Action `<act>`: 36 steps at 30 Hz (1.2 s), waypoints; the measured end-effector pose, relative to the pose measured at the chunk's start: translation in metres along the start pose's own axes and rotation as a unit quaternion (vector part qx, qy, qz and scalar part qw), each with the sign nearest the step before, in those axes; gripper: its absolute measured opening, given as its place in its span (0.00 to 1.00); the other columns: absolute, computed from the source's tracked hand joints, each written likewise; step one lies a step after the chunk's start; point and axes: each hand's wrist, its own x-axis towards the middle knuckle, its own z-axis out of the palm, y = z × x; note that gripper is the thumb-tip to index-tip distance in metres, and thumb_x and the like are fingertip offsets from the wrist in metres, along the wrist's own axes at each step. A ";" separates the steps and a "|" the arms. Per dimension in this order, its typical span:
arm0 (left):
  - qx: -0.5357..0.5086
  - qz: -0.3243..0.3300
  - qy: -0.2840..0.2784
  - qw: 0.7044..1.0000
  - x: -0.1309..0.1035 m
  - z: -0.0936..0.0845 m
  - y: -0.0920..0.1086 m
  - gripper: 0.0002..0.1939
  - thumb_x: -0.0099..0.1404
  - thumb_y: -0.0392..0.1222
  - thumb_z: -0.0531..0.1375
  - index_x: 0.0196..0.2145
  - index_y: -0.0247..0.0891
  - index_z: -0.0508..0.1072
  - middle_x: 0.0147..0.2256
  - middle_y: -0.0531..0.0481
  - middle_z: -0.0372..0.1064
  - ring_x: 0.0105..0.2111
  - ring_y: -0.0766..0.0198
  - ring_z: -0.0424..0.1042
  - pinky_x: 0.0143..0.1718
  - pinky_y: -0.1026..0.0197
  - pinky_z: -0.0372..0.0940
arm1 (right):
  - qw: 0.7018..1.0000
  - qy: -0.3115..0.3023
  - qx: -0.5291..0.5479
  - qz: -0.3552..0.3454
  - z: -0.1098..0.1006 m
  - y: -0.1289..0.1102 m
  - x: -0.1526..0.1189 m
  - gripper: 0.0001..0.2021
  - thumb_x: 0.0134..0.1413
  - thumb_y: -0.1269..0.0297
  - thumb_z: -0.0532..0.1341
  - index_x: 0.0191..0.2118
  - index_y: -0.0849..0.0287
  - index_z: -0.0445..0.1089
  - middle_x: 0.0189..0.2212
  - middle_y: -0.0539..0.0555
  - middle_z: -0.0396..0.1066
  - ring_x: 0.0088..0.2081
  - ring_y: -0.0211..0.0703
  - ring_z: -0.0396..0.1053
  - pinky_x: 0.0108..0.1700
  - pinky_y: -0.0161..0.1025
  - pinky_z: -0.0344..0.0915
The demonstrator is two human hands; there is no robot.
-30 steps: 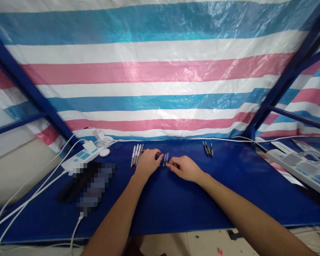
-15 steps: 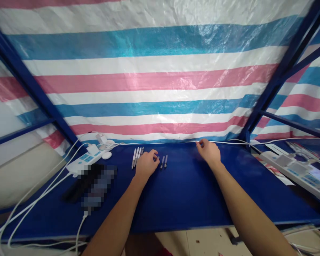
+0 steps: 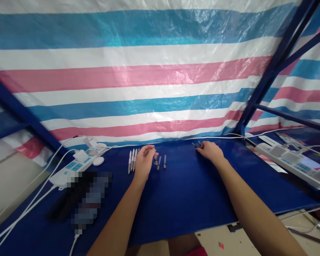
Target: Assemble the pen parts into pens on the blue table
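Observation:
My left hand (image 3: 144,161) is over the blue tabletop with its fingers curled in and the thumb close to them. Right at its fingertips is a small clear tube with a dark end, like a pen part (image 3: 156,161); the grip is partly hidden. Two similar clear pen parts (image 3: 164,162) lie just right of it. Several white-and-grey pens (image 3: 129,162) lie side by side to the left, partly covered by this hand. Farther right, my right hand (image 3: 212,151) has its fingertips pinched low at the table. Two small dark, slender pieces (image 3: 194,145) show at those fingertips.
A white power strip (image 3: 73,166) with plugs and cables is at the left, near a round white disc (image 3: 98,161) and a blurred-out dark item (image 3: 89,202). Another power strip (image 3: 296,163) sits at the right. Blue metal posts (image 3: 258,89) and a striped sheet (image 3: 149,78) stand behind.
Small dark pieces now show at my right fingertips. My left hand has turned more upright beside the clear parts, and the leftmost of these is more visible. The view has shifted slightly.

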 end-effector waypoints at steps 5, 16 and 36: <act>-0.023 -0.009 -0.038 0.999 -0.003 0.006 -0.003 0.22 0.68 0.55 0.67 0.52 0.40 0.72 0.49 0.44 0.74 0.35 0.60 0.82 0.38 0.53 0.79 | 0.995 0.040 0.037 -0.086 0.005 0.002 0.000 0.11 0.63 0.53 0.68 0.36 0.56 0.81 0.34 0.58 0.80 0.37 0.53 0.78 0.37 0.41 0.66; 0.255 0.181 -0.117 0.942 -0.003 -0.005 -0.001 0.14 0.78 0.43 0.54 0.53 0.41 0.76 0.54 0.42 0.76 0.52 0.56 0.77 0.58 0.51 0.70 | 0.859 0.013 0.364 -0.361 0.014 -0.052 -0.034 0.15 0.64 0.47 0.69 0.40 0.55 0.80 0.52 0.60 0.77 0.49 0.51 0.77 0.47 0.45 0.72; 0.317 0.202 -0.214 0.902 -0.013 -0.002 0.014 0.20 0.81 0.52 0.54 0.49 0.44 0.84 0.38 0.47 0.79 0.38 0.57 0.76 0.43 0.56 0.69 | 0.835 -0.095 0.430 -0.328 0.024 -0.067 -0.053 0.18 0.61 0.45 0.71 0.39 0.54 0.73 0.31 0.49 0.76 0.32 0.43 0.72 0.38 0.40 0.68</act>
